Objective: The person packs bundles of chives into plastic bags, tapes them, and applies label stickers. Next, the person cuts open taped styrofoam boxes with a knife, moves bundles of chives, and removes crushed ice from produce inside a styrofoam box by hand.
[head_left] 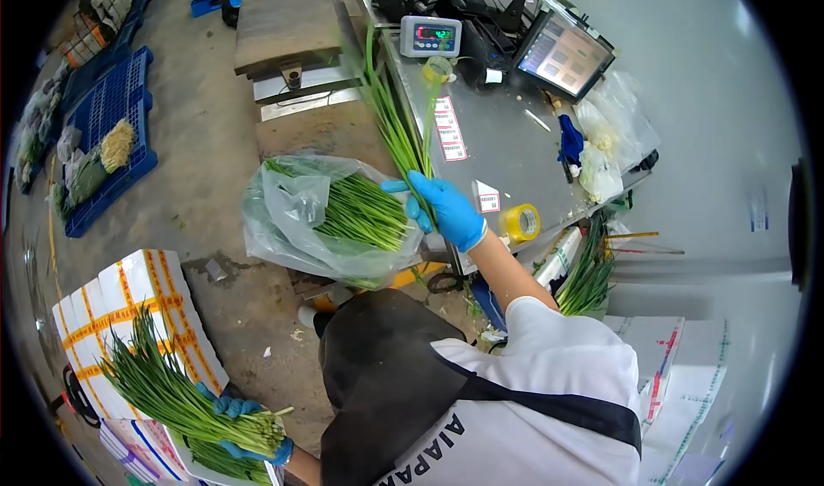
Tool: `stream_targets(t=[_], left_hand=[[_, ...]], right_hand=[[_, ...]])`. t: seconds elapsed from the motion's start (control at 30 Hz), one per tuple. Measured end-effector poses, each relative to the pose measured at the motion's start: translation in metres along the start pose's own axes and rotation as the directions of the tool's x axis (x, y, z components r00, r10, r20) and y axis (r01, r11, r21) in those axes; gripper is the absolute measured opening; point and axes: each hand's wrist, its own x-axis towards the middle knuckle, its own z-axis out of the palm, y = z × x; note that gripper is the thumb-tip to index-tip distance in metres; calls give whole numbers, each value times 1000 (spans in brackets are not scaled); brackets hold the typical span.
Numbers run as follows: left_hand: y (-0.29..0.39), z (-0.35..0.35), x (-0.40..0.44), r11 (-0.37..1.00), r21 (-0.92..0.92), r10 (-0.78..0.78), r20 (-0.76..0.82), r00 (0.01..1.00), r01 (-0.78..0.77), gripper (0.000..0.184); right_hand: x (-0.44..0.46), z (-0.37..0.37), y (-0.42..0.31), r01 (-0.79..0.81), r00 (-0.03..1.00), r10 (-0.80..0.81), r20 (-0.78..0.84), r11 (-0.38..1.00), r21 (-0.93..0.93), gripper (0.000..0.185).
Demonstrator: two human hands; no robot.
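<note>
My left hand [245,419], in a blue glove, grips a thick bunch of green onions [176,387] at its pale ends, over a white foam box [184,452] that holds more greens. Out in front, my blue-gloved right hand [442,207] is closed around a few long green onion stalks [390,126], which point away from me along the metal table's edge. Just left of that hand, a clear plastic bag [287,216] filled with green onions [365,211] lies on a platform scale [322,130].
The metal table [506,134] carries a scale display [431,36], a tilted touchscreen [562,54], labels [449,130], yellow tape [520,223] and plastic bags [601,173]. Taped white foam boxes [137,314] stand at left. A blue pallet [112,134] lies farther off. More greens [588,271] sit below the table.
</note>
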Motion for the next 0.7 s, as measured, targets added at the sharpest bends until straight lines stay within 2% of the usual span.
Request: stream_targets(t=[0.03, 0.13, 0.27, 0.33, 0.37, 0.4, 0.43, 0.47, 0.5, 0.53, 0.57, 0.6, 0.63, 0.67, 0.7], left_hand=[[-1, 3, -1, 1000, 2, 20, -20, 1000, -20, 85], [-4, 15, 1, 1000, 21, 1, 39, 999, -1, 86], [-5, 23, -6, 999, 52, 12, 11, 1000, -13, 92], [-4, 7, -15, 991, 113, 76, -26, 997, -72, 95], [-5, 4, -15, 999, 40, 19, 13, 1000, -20, 90], [-12, 4, -19, 996, 75, 48, -51, 998, -44, 84], [-17, 17, -22, 997, 76, 9, -45, 999, -5, 80], [-17, -1, -37, 997, 60, -42, -212, 976, 56, 73], [-10, 5, -42, 987, 93, -112, -193, 975, 132, 67], [-6, 4, -45, 982, 122, -107, -281, 954, 146, 64], [-5, -2, -49, 979, 175, -41, -342, 939, 106, 59], [4, -3, -54, 969, 219, -36, -344, 938, 117, 60], [15, 5, -57, 956, 287, 48, -355, 934, 60, 55], [26, 7, -65, 938, 341, 98, -442, 892, 66, 54], [34, -2, -73, 947, 321, 167, -438, 884, -20, 55]], right_hand=[[-1, 8, -4, 25, 1000, -25, -11, 1000, -9, 53], [4, 31, -9, 107, 990, -108, 89, 994, 22, 53], [6, 81, -16, 121, 961, -129, 246, 991, 47, 48], [-1, 115, -16, 78, 934, -85, 347, 996, 34, 41], [-8, 136, -14, 28, 949, -13, 315, 999, -45, 41], [-17, 160, -8, -27, 950, 66, 307, 991, -129, 41], [-25, 179, 1, -17, 896, 82, 436, 989, -150, 40], [-31, 199, 12, -6, 817, 100, 567, 986, -165, 39], [-39, 220, 27, -4, 751, 133, 646, 980, -197, 38], [-48, 243, 43, 8, 691, 156, 706, 975, -224, 38], [-55, 263, 68, 175, 632, 92, 769, 950, -258, 38], [-58, 282, 99, 344, 576, 14, 818, 903, -258, 38], [-64, 301, 118, 507, 521, -74, 851, 829, -237, 38], [-84, 324, 120, 612, 449, -102, 888, 759, -222, 38], [-99, 344, 129, 650, 425, -102, 899, 725, -225, 36]])
